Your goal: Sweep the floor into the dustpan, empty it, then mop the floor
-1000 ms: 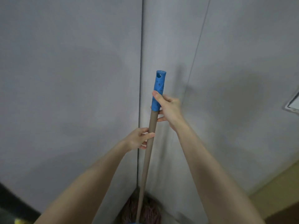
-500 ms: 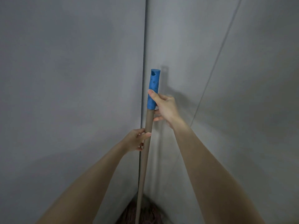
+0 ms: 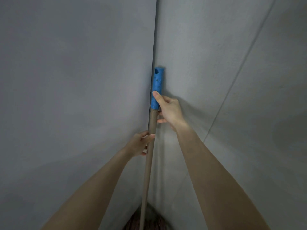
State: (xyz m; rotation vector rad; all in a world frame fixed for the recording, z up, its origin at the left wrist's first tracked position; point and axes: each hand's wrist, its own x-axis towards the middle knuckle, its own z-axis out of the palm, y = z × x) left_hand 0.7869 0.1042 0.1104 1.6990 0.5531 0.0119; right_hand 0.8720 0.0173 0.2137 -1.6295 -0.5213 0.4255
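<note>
Left hand (image 3: 140,143), right hand (image 3: 169,110) grip mop (image 3: 149,165) — upright.

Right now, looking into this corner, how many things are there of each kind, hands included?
Mop: 1 (tan pole, blue grip, reddish strands at the bottom)
Hands: 2 (left hand and right hand, both gripping the pole)
Total: 3

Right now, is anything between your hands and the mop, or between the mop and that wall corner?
Nothing visible. The right hand grips the mop handle at the bottom of its blue grip, the left hand lower down. The handle stands right at the wall corner, nothing between them.
</note>
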